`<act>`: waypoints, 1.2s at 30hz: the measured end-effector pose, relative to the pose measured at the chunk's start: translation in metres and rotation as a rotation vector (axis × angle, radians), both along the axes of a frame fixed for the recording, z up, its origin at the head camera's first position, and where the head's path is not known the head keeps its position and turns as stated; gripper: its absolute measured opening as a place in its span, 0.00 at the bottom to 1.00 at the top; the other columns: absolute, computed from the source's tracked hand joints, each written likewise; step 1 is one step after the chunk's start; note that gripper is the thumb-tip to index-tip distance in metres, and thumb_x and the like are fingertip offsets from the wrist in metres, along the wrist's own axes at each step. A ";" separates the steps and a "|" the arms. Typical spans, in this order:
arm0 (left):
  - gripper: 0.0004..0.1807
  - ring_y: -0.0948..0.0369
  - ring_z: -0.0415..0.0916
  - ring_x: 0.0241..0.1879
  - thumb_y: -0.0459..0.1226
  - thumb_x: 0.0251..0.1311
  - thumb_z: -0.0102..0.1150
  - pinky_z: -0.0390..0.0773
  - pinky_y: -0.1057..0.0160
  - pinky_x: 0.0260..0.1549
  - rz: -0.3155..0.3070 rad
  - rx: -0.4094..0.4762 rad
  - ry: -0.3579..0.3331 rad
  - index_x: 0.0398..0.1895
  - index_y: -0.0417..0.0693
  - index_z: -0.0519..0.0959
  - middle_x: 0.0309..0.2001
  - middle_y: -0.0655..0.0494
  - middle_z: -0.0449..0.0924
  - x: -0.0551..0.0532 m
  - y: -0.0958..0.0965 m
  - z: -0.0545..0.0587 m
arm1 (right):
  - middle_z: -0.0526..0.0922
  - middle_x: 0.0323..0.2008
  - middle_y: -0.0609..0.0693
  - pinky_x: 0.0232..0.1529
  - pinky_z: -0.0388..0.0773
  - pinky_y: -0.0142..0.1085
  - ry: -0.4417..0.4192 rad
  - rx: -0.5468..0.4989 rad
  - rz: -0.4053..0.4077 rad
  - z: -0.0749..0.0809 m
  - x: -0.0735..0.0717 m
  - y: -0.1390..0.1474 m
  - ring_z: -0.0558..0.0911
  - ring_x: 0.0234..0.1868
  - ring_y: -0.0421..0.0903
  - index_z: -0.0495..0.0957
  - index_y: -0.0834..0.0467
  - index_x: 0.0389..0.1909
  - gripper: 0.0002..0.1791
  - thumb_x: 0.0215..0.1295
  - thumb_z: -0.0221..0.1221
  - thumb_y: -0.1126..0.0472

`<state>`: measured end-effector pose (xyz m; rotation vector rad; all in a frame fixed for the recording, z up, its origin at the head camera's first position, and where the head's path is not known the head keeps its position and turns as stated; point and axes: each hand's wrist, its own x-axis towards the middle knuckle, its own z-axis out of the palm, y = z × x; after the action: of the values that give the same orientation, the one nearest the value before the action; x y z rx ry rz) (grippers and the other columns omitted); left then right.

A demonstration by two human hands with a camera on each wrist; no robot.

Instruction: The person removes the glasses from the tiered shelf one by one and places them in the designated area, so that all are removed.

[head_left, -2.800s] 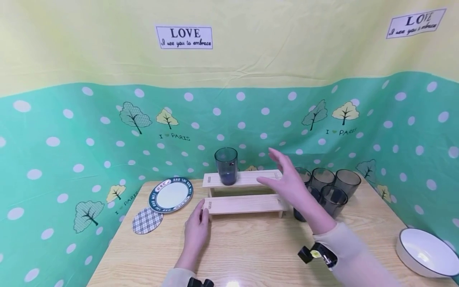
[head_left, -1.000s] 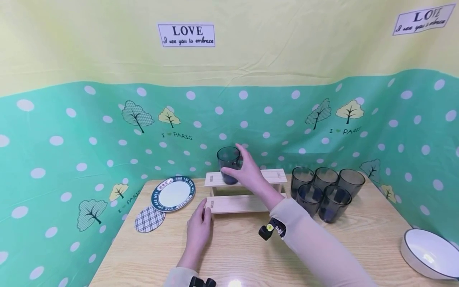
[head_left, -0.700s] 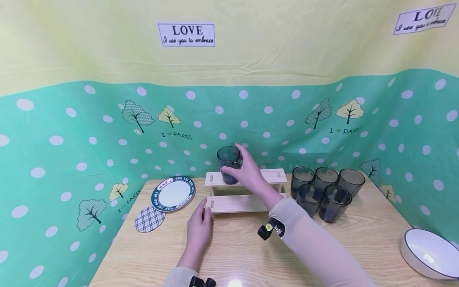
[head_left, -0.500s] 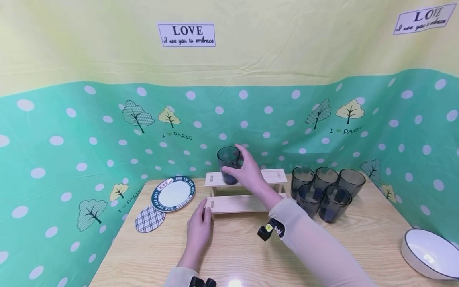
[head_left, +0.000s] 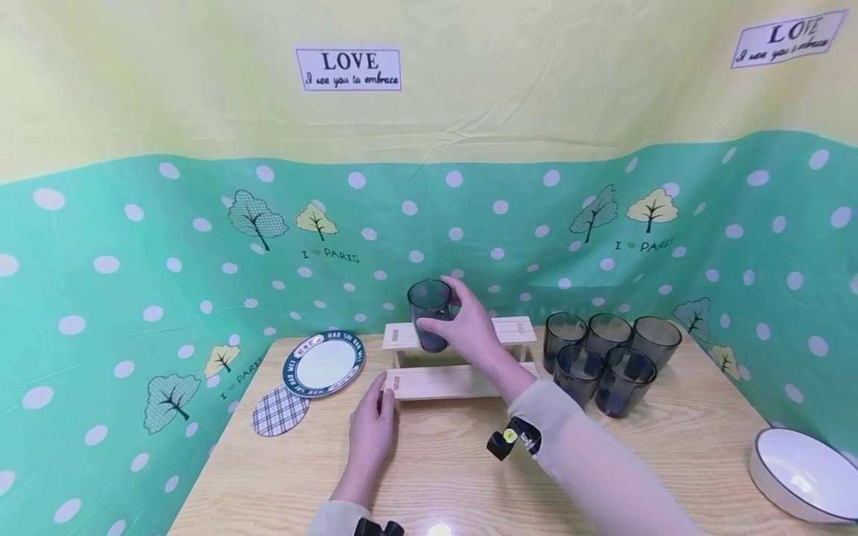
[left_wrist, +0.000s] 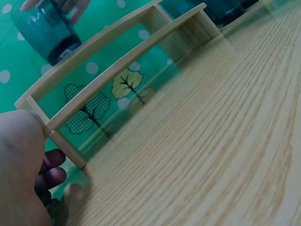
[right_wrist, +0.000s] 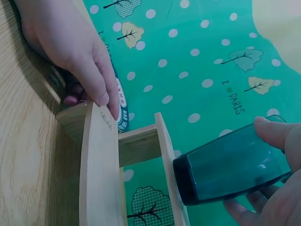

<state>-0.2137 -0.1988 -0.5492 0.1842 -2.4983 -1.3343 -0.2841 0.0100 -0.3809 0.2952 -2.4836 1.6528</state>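
In the head view, my right hand [head_left: 465, 327] holds a dark tinted drinking glass [head_left: 427, 298] by its right side, thumb in front. The glass is over the left half of the upper board of a two-tier wooden rack [head_left: 442, 381]. In the right wrist view, the base of the glass [right_wrist: 225, 165] meets the upper board's edge; whether it bears weight there, I cannot tell. My left hand [head_left: 370, 428] grips the left end of the lower board. Seen from the right wrist, that hand [right_wrist: 70, 42] has its thumb on the board and other fingers curled beneath.
Several more dark glasses [head_left: 623, 380] stand grouped right of the rack. At left, a blue-rimmed plate [head_left: 324, 363] overlaps a checked round mat [head_left: 280, 411]. A white bowl [head_left: 780, 484] is at the table's right edge. Patterned cloth [head_left: 362, 201] hangs behind the table [head_left: 442, 461].
My right hand came left from beside the rack and took hold of the glass. In the last half second, hand and glass shifted slightly toward me. My left hand stayed on the rack.
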 end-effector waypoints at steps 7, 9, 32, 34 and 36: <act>0.27 0.48 0.81 0.58 0.43 0.88 0.49 0.79 0.38 0.64 -0.003 0.012 -0.016 0.84 0.47 0.70 0.60 0.45 0.85 0.003 -0.001 0.000 | 0.77 0.74 0.52 0.68 0.80 0.56 -0.027 -0.021 0.022 0.007 0.014 0.010 0.77 0.73 0.56 0.66 0.40 0.85 0.54 0.60 0.83 0.47; 0.27 0.49 0.81 0.57 0.43 0.88 0.49 0.79 0.38 0.63 0.001 0.009 -0.016 0.84 0.47 0.70 0.59 0.45 0.85 0.003 -0.001 -0.001 | 0.77 0.73 0.51 0.67 0.81 0.56 -0.029 -0.034 0.035 0.010 0.020 0.014 0.78 0.71 0.57 0.66 0.40 0.85 0.54 0.60 0.84 0.48; 0.27 0.48 0.82 0.57 0.45 0.88 0.49 0.79 0.38 0.63 -0.002 -0.005 0.000 0.84 0.47 0.70 0.56 0.47 0.86 -0.001 -0.002 -0.004 | 0.77 0.73 0.51 0.67 0.81 0.57 -0.118 -0.143 0.152 0.032 0.077 0.079 0.86 0.64 0.58 0.66 0.39 0.84 0.53 0.61 0.83 0.52; 0.27 0.50 0.81 0.53 0.45 0.88 0.49 0.80 0.39 0.60 -0.001 -0.005 -0.004 0.84 0.48 0.70 0.52 0.49 0.86 -0.001 -0.002 -0.004 | 0.77 0.74 0.50 0.68 0.79 0.59 -0.121 -0.146 0.153 0.034 0.080 0.085 0.86 0.65 0.58 0.65 0.39 0.85 0.53 0.62 0.83 0.52; 0.27 0.50 0.81 0.52 0.44 0.88 0.49 0.80 0.40 0.59 -0.001 -0.004 -0.005 0.84 0.48 0.70 0.50 0.50 0.86 -0.001 -0.001 -0.003 | 0.77 0.74 0.50 0.69 0.78 0.59 -0.118 -0.146 0.153 0.035 0.084 0.090 0.86 0.65 0.59 0.65 0.38 0.85 0.53 0.62 0.83 0.52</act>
<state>-0.2142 -0.2000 -0.5519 0.1864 -2.5057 -1.3304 -0.2004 0.1004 -0.3462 0.3895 -2.4602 1.9550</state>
